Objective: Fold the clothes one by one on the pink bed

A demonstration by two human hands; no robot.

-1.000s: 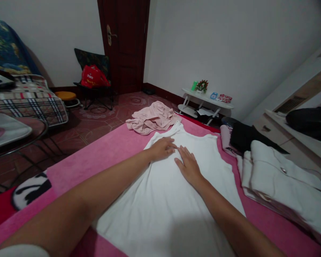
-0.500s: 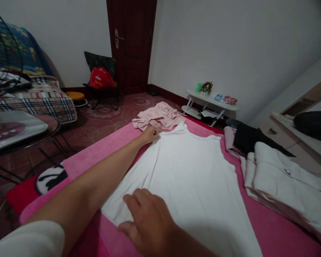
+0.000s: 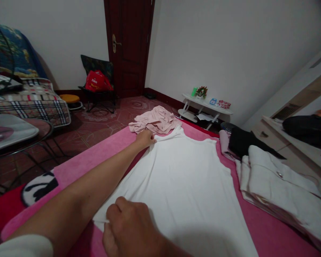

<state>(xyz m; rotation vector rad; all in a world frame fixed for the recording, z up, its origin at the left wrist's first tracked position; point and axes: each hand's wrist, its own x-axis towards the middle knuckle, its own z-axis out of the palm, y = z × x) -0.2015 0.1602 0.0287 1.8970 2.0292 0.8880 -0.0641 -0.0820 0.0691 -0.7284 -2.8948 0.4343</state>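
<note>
A white sleeveless top (image 3: 184,178) lies spread flat on a pink blanket (image 3: 107,150). My left hand (image 3: 145,137) reaches far forward and pinches the top's left shoulder strap, fingers closed on the cloth. My right hand (image 3: 130,226) is close to me, curled into a pinch on the top's lower left hem corner. A crumpled pale pink garment (image 3: 155,122) lies just beyond my left hand.
Folded white clothes (image 3: 278,182) and a dark garment (image 3: 243,142) lie to the right. A low white shelf (image 3: 207,106) stands by the far wall. A chair with a red bag (image 3: 97,81) is near the dark door (image 3: 128,46). A plaid-covered bed (image 3: 32,100) is at left.
Both hands left the middle of the top. The left slid out to the shoulder strap; the right pulled back to the near hem corner and closed on it.
</note>
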